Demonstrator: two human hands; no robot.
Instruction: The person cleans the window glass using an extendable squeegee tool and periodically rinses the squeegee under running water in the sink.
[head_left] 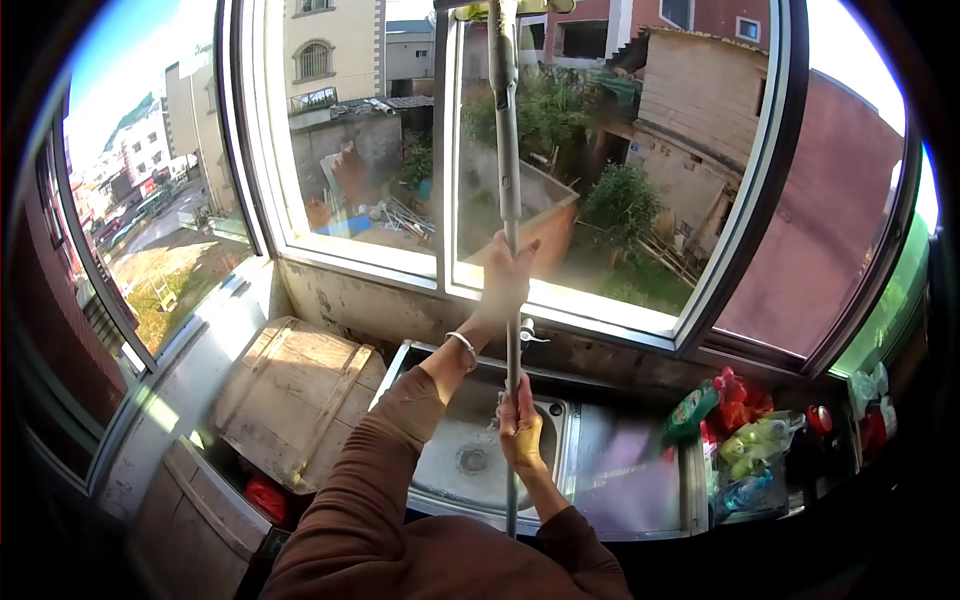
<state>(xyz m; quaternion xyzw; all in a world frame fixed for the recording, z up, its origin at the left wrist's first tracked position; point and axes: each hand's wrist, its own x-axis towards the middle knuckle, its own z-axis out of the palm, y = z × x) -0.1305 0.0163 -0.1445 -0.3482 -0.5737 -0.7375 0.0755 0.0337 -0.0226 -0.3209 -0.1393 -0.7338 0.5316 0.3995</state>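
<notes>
A long-handled window wiper (pixel 508 160) stands nearly upright in front of the window, its grey metal pole running down past the sink (pixel 425 465). Only part of its crosswise head (pixel 540 6) shows at the top edge, near the upper glass. My left hand (pixel 508 272), slightly blurred and with a bracelet at the wrist, is closed around the pole at window-sill height. Lower down, my right hand (pixel 522 430) grips the same pole above the sink basin. Behind the pole, a faucet (pixel 533 332) is partly hidden.
A large wooden lid (pixel 290 395) lies on the left counter, with a red bag (pixel 266 497) below it. Right of the sink is a metal drainboard (pixel 630 465). Bags and bottles fill a tray (pixel 780 510) at the right. Window frames (pixel 446 150) surround the workspace.
</notes>
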